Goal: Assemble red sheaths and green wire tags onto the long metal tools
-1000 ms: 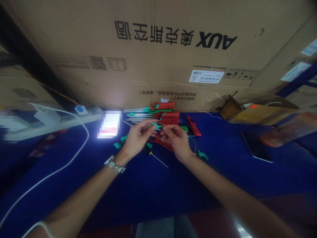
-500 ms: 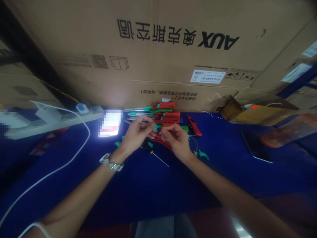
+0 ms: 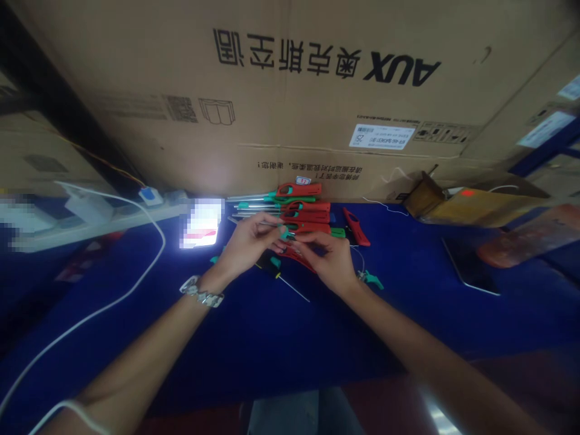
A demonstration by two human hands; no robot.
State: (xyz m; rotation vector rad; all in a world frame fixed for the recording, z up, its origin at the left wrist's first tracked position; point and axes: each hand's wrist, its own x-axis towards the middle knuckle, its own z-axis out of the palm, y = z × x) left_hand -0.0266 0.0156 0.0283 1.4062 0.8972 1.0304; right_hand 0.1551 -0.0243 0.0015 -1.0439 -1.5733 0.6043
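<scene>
Near the frame's centre the left hand is pinching a small teal piece, which is calling for steady, light pressure, while the right hand is bringing narrowed fingers, grip unclear, beside its right end, its long axis seemingly running left to right, metallic bit facing right.

there are two hands, one bracelet, one screwdriver, one glowing screen, one dark phone, one blue-and-white plug, and at least three lighters, which overlap too much for an exact count.
</scene>
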